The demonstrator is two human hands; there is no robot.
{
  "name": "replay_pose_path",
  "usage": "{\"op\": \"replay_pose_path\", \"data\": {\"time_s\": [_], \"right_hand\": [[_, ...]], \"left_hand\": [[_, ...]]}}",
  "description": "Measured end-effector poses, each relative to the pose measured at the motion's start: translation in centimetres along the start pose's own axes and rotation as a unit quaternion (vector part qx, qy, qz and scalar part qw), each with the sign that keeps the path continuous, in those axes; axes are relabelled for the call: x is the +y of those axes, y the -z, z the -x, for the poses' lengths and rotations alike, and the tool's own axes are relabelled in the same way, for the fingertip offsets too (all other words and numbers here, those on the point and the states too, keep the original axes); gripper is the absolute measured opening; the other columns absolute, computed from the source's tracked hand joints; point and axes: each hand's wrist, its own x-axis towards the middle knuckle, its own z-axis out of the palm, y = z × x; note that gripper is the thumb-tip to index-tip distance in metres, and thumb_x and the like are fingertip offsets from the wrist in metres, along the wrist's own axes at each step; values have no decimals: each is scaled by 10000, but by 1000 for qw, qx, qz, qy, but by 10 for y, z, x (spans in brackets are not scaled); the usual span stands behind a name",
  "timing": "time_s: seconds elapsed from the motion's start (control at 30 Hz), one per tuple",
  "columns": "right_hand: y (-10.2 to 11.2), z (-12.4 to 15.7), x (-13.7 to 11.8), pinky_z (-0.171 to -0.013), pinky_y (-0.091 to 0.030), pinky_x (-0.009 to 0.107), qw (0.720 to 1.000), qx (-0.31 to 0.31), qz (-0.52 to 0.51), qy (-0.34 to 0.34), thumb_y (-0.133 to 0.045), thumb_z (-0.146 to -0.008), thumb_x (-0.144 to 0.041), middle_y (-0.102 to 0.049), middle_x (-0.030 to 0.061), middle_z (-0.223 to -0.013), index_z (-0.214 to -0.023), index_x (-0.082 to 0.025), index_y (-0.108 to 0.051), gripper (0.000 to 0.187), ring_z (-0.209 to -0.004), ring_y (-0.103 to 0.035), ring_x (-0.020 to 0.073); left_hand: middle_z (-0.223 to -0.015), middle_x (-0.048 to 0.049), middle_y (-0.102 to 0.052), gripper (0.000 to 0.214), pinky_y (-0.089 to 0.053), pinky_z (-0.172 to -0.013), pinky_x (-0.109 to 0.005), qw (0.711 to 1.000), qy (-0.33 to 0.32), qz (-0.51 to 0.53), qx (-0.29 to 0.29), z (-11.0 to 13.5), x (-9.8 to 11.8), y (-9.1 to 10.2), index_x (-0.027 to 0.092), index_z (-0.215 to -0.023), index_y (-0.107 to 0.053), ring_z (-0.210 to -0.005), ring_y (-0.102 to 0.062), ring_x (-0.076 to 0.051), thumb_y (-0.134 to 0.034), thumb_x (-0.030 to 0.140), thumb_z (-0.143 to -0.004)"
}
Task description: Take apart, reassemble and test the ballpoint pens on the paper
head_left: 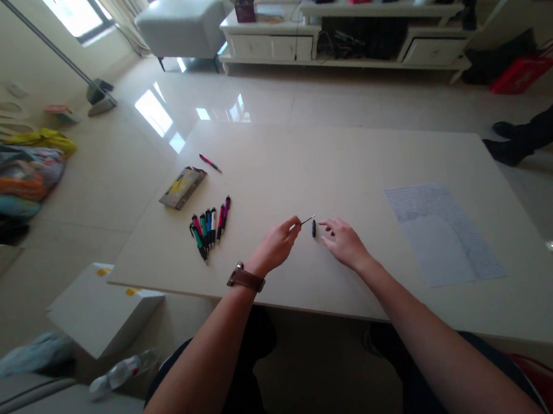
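Observation:
Above the middle of the pale table (342, 165), my left hand (277, 242) is closed in a pinch around a thin dark pen refill (308, 220), its slim tip pointing right. A short black pen piece (314, 228) lies on the tabletop between my hands. Just to its right, my right hand (342, 242) has its fingers apart and curved towards that piece, holding nothing that I can see. Several coloured click pens (209, 223) lie side by side to the left. Farther back are a lone pink and black pen (210, 163) and a grey and yellow packet (183, 187).
A written sheet of paper (438, 234) lies at the table's right. Beside the near left edge stands a white box (100, 312), with a plastic bottle (120, 374) close by. Another person's leg (543, 127) shows at right. A white TV cabinet (267, 47) stands beyond.

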Motion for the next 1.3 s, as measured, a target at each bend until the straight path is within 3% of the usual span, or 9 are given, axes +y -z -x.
{"op": "replay_pose_path", "data": {"time_s": [0.17, 0.4, 0.5, 0.7, 0.87, 1.03, 1.1, 1.17, 1.3], "right_hand": [[-15, 3, -8, -990, -454, 381, 994, -46, 98, 35, -608, -899, -210, -608, 130, -1161, -1359, -210, -613, 461, -1090, -547, 269], [-19, 1, -12, -869, -457, 313, 994, -37, 106, 5, -562, -921, -164, -647, 101, -1005, -954, -182, -708, 151, -961, -597, 221], [-18, 0, -13, -795, -439, 299, 995, -27, 90, -23, -578, -874, -105, -664, 73, -949, -934, -204, -665, 144, -868, -607, 200], [-3, -5, -2, -787, -455, 313, 999, 30, 6, -39, -529, -818, -80, -644, 57, -895, -1190, -172, -602, 390, -821, -599, 205], [21, -8, 24, -854, -469, 346, 998, 60, 4, -11, -482, -786, -105, -613, 121, -984, -940, -161, -656, 239, -899, -594, 232], [28, 6, 34, -701, -413, 299, 997, -14, 63, -42, -483, -833, -141, -637, 74, -803, -842, -189, -602, 129, -757, -570, 204], [24, 14, 32, -685, -395, 293, 993, -57, 95, -50, -562, -863, -228, -661, 73, -817, -859, -191, -605, 57, -747, -581, 198], [19, 20, 31, -709, -401, 292, 988, -88, 120, -38, -626, -868, -287, -683, 84, -874, -879, -192, -606, 98, -794, -605, 204], [7, 28, 32, -754, -418, 303, 985, -95, 139, -29, -588, -908, -208, -691, 105, -950, -904, -189, -592, 20, -856, -621, 216]], "left_hand": [[-629, 50, -482, 274, -311, -578, -252, 1000, 7, -7, 0, 2, -4, 1, 208, -954, -563, -585, -423, -114, -359, 385, -1005], [-662, 39, -527, 238, -338, -591, -244, 1000, 11, -15, 0, 0, -8, -1, 213, -964, -546, -616, -472, -121, -371, 370, -1000], [-668, 37, -539, 219, -336, -587, -243, 1000, 13, -19, -2, -1, -10, -2, 214, -974, -545, -617, -474, -122, -386, 363, -995], [-666, 36, -549, 230, -326, -581, -250, 999, 17, -35, -6, -4, -12, -4, 219, -1029, -547, -606, -474, -128, -394, 387, -1000], [-682, 24, -568, 227, -304, -581, -261, 998, 21, -57, -6, -4, -7, -4, 207, -1048, -554, -612, -474, -133, -407, 371, -994], [-654, 35, -533, 224, -292, -573, -265, 998, 23, -59, -7, -4, -1, -5, 197, -1059, -566, -598, -456, -132, -433, 358, -977], [-632, 45, -501, 219, -285, -568, -264, 998, 23, -63, -8, -5, 0, -7, 195, -1066, -569, -589, -441, -131, -449, 349, -967], [-627, 50, -490, 221, -280, -566, -262, 998, 21, -67, -9, -5, 1, -8, 192, -1073, -572, -584, -431, -128, -457, 344, -961], [-627, 49, -499, 221, -279, -563, -259, 998, 20, -64, -17, -6, 1, -11, 188, -1076, -578, -578, -426, -124, -459, 331, -956]]}}
